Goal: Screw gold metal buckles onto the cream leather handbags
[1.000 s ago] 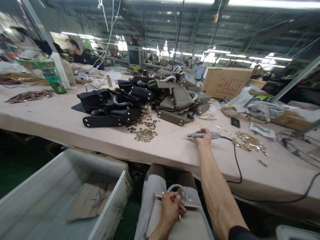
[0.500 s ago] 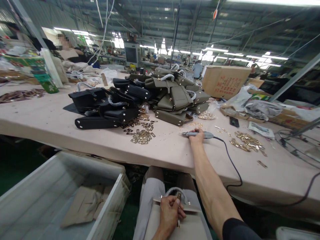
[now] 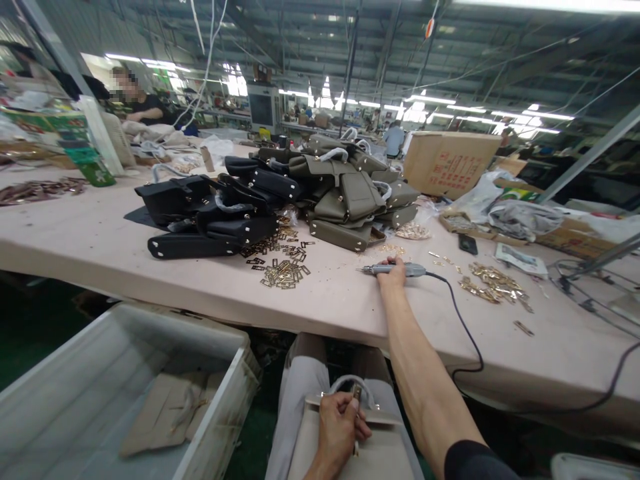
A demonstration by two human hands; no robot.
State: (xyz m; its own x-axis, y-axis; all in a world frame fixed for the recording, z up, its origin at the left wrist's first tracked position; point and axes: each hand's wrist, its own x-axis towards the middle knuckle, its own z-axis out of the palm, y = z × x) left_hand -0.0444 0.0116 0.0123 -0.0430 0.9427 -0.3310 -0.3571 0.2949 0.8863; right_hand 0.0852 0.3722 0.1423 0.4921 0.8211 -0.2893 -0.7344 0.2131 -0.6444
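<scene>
My right hand (image 3: 393, 274) reaches out over the pink table (image 3: 100, 247) and is closed on a grey corded power tool (image 3: 400, 269) lying flat there, its tip pointing left. My left hand (image 3: 340, 423) rests in my lap, fingers curled round a small gold clasp piece (image 3: 357, 392) on a beige handbag (image 3: 350, 453) with a wrapped handle. A heap of loose gold metal fittings (image 3: 285, 272) lies left of the tool.
Black handbags (image 3: 205, 217) and olive handbags (image 3: 350, 193) are piled at the table's middle. More gold hardware (image 3: 493, 280) lies to the right, by a cardboard box (image 3: 450, 163) and plastic bags. A grey bin (image 3: 125, 393) stands at my left knee. Another person sits far left.
The view has shifted slightly; my right hand stays on the tool and my left hand keeps its hold on the clasp. Nothing else has visibly moved.
</scene>
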